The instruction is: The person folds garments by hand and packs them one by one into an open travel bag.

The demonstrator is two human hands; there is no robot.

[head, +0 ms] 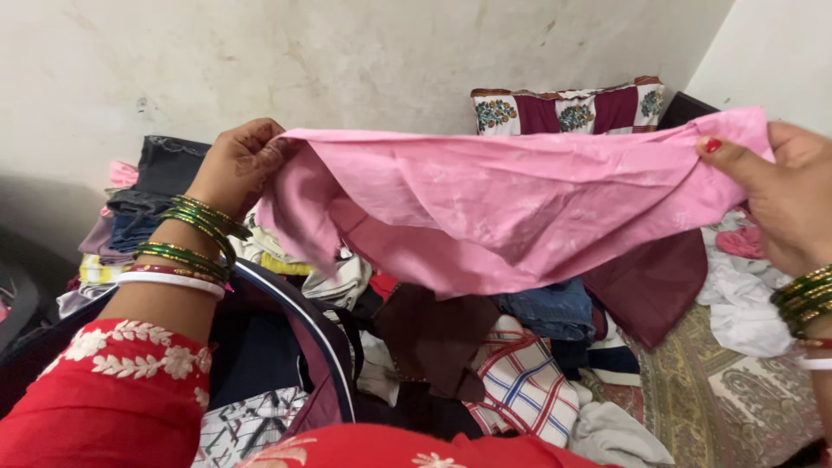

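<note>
Two hands grip one pink cloth [511, 208], stretched in the air above a bed heaped with clothes [485, 364]. Left hand [243, 160] pinches one top corner; right hand [793, 195] pinches the other. Judgement: hold both corners level and taut so the sagging middle flattens.

Both hands raised and spread wide apart, left hand [243, 160] with fingers pinched closed, wrist stacked with green bangles, red embroidered sleeve, right hand [793, 195] pinching with red-nailed thumb, bangled wrist at the frame edge
</note>
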